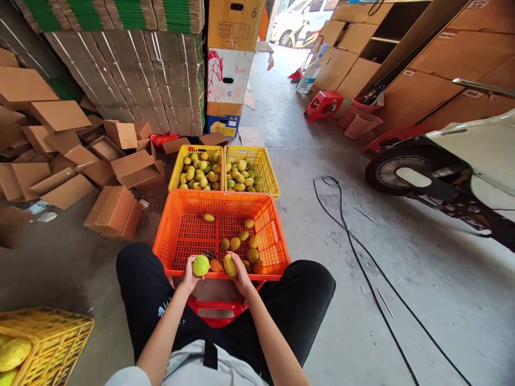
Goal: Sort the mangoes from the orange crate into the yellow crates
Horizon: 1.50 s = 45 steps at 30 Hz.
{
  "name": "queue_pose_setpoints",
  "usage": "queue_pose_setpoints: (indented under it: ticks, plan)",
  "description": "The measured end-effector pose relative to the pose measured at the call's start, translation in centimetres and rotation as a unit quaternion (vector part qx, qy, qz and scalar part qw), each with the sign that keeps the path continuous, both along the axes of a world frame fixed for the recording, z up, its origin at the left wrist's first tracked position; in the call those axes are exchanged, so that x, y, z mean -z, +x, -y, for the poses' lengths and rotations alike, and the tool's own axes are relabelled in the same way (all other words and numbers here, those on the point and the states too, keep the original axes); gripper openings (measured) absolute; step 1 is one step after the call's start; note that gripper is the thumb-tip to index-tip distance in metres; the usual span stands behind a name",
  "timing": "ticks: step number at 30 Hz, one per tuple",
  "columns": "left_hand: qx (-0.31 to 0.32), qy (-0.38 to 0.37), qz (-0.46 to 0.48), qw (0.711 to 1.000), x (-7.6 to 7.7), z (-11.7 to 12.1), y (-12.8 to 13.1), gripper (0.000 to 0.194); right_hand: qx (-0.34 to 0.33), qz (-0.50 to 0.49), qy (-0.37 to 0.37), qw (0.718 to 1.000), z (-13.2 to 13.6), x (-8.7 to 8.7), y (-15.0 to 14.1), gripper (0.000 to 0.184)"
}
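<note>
My left hand (189,276) is closed round a bright yellow-green fruit (200,265), roundish, at the near rim of the orange crate (277,228). My right hand (240,272) grips a longer, duller yellow fruit (230,265) a little to the right. An orange-coloured fruit (216,265) shows between the two hands, inside the crate. Several more yellow and brownish fruits (235,243) lie loose on the crate floor, mostly on its right side. The exact kind of fruit I cannot tell.
Two yellow crates (273,179) full of fruit adjoin the orange crate's far side. Another yellow crate (60,343) stands at lower left. Cardboard boxes (115,212) lie scattered on the left. On the right are a black cable (348,230) and a parked scooter (418,174).
</note>
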<state>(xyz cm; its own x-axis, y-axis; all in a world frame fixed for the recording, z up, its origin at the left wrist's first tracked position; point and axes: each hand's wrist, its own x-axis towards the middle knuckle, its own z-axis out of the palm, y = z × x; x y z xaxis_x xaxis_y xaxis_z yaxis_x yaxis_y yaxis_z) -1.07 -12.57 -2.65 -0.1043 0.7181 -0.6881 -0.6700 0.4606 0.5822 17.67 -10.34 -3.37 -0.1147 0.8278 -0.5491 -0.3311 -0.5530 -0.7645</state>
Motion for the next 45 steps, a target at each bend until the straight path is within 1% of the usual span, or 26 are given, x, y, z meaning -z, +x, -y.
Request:
queue_pose_setpoints:
  ticks: [2, 8, 12, 18, 21, 25, 31, 34, 37, 39, 41, 43, 45]
  plan:
    - [-0.002, -0.002, 0.002, 1.0, -0.1, 0.0, 0.0, 0.033, 0.003, -0.009, 0.002, 1.0, 0.0, 0.4, -0.1, 0.05]
    - [0.001, -0.016, 0.003, 1.0, -0.2, -0.1, 0.0, 0.034, 0.018, 0.003, -0.021, 1.0, -0.1, 1.3, -0.2, 0.055]
    - [0.012, -0.016, -0.006, 1.0, -0.2, -0.1, 0.0, 0.031, 0.015, -0.028, -0.036, 0.999, -0.3, 1.3, 0.0, 0.055]
    - [0.016, -0.015, -0.013, 1.0, 0.0, 0.0, 0.0, 0.035, 0.003, -0.026, -0.041, 0.999, -0.2, 1.2, 0.2, 0.053]
    - [0.019, -0.014, -0.02, 1.0, 0.1, 0.0, 0.0, 0.036, 0.009, -0.038, -0.042, 0.998, -0.2, 1.3, 0.3, 0.052]
    - [0.018, -0.007, -0.019, 1.0, 0.5, 0.1, -0.1, 0.036, 0.025, -0.03, -0.047, 0.998, -0.2, 1.5, 0.2, 0.05]
    - [0.024, -0.031, -0.009, 0.999, 0.5, 0.0, -0.1, 0.036, 0.023, -0.031, -0.052, 0.998, -0.2, 1.7, 0.1, 0.055]
    - [0.032, -0.033, -0.014, 0.999, 0.5, -0.1, -0.2, 0.032, 0.022, -0.021, -0.045, 0.999, -0.2, 1.7, 0.1, 0.054]
    - [0.03, -0.037, -0.021, 0.999, 0.7, 0.0, -0.2, 0.03, 0.026, -0.019, -0.043, 0.999, -0.2, 1.7, 0.0, 0.059]
    - [0.027, -0.026, -0.027, 0.999, 0.9, 0.0, -0.2, 0.029, 0.035, -0.02, -0.048, 0.998, -0.2, 1.7, -0.1, 0.06]
    - [0.029, 0.002, -0.039, 0.999, 1.0, 0.1, -0.1, 0.033, 0.041, -0.02, -0.054, 0.997, -0.1, 1.6, -0.1, 0.057]
    - [0.029, 0.025, -0.053, 0.998, 1.1, 0.2, 0.0, 0.042, 0.037, -0.012, -0.056, 0.998, -0.1, 1.3, -0.1, 0.051]
    - [0.023, 0.028, -0.059, 0.998, 1.1, 0.3, 0.1, 0.05, 0.027, 0.002, -0.046, 0.999, 0.0, 1.1, -0.2, 0.045]
